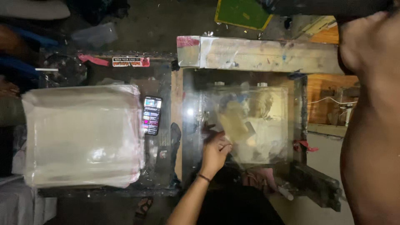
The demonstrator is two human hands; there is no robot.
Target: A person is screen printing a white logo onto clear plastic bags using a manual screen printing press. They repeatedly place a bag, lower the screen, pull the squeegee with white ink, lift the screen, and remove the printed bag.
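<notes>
Left hand: the left hand (pixel 215 151) reached up from the lower middle of the view, a dark band on its wrist, its fingers (pixel 225 146) curled and pinched together on the near left corner of a clear plastic sheet (pixel 250 125).
Right hand: the right hand (pixel 359 39) was raised at the top right, very close to the camera and blurred; whether it was closed or spread could not be told.
Clear plastic sheet: it lay flat over the glass pane (pixel 191 125) of a frame, covering most of the pane's middle and right; yellowish shapes showed faintly through it.
Frame: a paint-smeared wooden bar (pixel 266 55) ran along the far edge of the pane, and a dark rail (pixel 301 112) ran down its right side.
Stack: a thick pile of clear plastic sheets (pixel 83 133) sat on the dark table (pixel 162 79) to the left, well apart from the hand.
Phone: a phone (pixel 151 115) with a lit screen lay just beside the pile's right edge, between the pile and the glass pane.
</notes>
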